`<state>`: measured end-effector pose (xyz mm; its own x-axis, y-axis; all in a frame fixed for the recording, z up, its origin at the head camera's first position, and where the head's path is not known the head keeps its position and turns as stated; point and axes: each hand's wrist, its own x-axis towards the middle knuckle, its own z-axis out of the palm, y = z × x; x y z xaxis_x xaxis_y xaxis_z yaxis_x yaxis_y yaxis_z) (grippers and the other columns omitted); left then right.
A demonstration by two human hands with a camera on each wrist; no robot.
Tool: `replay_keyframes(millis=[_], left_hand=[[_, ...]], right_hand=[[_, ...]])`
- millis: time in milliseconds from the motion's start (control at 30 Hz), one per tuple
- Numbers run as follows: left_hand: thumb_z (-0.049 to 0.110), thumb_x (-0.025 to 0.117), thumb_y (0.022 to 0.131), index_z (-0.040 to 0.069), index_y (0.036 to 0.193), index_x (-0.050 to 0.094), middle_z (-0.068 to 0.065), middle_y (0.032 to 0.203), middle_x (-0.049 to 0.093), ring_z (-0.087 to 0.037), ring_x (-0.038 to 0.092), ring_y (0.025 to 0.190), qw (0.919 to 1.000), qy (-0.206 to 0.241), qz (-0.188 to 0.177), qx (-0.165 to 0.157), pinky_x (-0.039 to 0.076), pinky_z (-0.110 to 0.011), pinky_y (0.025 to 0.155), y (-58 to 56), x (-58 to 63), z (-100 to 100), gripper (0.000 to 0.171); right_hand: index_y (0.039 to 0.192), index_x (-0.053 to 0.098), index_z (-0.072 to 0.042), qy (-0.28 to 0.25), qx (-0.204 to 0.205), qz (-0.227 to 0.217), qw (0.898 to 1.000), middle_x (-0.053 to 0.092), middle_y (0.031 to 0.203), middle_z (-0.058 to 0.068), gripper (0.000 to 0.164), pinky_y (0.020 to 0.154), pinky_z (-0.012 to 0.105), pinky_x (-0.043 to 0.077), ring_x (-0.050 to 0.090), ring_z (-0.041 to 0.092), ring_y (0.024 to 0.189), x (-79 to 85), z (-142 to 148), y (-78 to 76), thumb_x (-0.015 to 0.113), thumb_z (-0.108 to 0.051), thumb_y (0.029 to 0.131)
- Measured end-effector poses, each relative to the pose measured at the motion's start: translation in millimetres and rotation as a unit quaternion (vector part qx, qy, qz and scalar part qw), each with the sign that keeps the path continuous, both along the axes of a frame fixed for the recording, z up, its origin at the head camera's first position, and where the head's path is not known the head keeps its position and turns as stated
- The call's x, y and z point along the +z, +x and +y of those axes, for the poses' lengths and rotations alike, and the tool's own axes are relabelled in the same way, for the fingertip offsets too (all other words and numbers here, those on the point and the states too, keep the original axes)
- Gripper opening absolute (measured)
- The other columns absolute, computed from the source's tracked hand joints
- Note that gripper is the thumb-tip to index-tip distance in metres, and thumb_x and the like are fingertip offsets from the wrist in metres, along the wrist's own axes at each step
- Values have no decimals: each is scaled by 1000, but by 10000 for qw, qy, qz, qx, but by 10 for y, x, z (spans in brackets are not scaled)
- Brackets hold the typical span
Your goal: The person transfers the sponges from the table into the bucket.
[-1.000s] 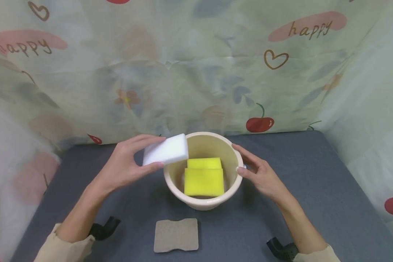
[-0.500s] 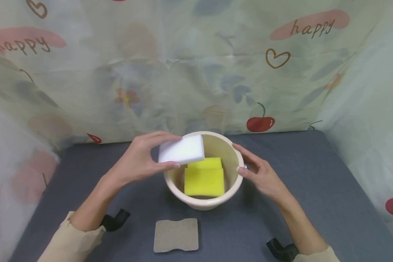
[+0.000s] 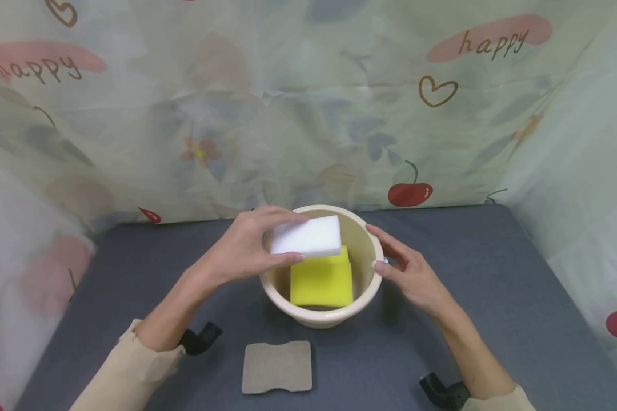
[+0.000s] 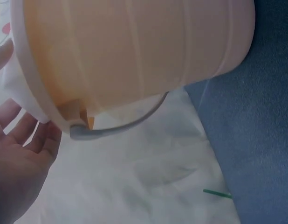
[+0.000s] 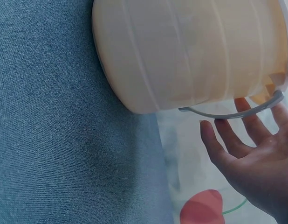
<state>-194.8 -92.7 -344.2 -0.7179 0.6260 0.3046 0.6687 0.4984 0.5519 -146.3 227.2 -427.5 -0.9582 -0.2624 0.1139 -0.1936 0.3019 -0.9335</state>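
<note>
A white sponge (image 3: 307, 236) is in my left hand (image 3: 252, 242), pinched between thumb and fingers above the left part of a cream bucket (image 3: 272, 292). Inside the bucket lie two yellow sponges (image 3: 321, 283), one partly over the other; the sponge in hand hides part of the rear one. My right hand (image 3: 408, 274) holds the bucket's right rim by thumb and fingertips. In the right wrist view several of its fingers (image 5: 249, 123) curve beside the grey handle (image 5: 237, 115), which hangs down behind the bucket.
A flat grey-brown pad (image 3: 277, 367) with notched long sides lies on the dark table (image 3: 493, 297) in front of the bucket. A printed cloth (image 3: 308, 114) hangs behind the table and at both sides.
My left hand has moved right, carrying the white sponge from beside the left rim to over the bucket's opening. My right hand stays at the rim.
</note>
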Motion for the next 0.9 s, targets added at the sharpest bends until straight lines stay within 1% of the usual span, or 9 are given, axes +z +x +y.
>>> replay_keyframes(millis=[100,167,333,500,733,900], left_hand=[[36,82,82,24,132,65,2,128,62,-16,57,109,9997,-196,-147,-75,52,-39,84,-18,5,44,55],[36,81,83,24,133,65,2,128,62,-15,58,109,9993,-280,-171,-158,52,-37,83,-35,7,73,54],[34,80,84,21,132,65,2,128,63,-14,59,105,9988,-400,-42,-261,52,-34,81,-63,5,131,52],[35,80,84,19,130,66,2,127,63,-14,60,103,9989,-433,25,-177,52,-30,79,-78,-18,178,51],[37,80,84,20,129,67,3,126,65,-17,58,109,9981,-600,124,-51,51,-34,83,-74,-55,196,50],[38,79,84,19,130,67,3,125,65,-17,57,105,9977,-667,135,-55,49,-34,82,-77,-78,209,50]], right_hand=[[153,39,-33,-17,16,19,10000,46,150,0,65,94,22,46,46,25,128,5,-1,-6,67,-18,96],[153,39,-33,-25,15,36,10000,45,150,0,65,95,22,46,46,24,128,7,0,-8,67,-17,96],[153,39,-32,-24,-8,63,10000,45,151,0,66,95,21,46,45,25,128,11,3,-7,67,-15,96],[153,40,-31,-8,-18,50,10000,45,151,0,65,95,21,45,45,25,128,14,8,-2,67,-15,96],[152,40,-33,84,-59,31,9999,44,151,0,65,95,22,45,44,25,130,11,-1,-2,67,-18,96],[152,40,-33,91,-68,59,9999,45,150,1,65,94,23,47,45,26,129,-4,0,2,68,-18,95]])
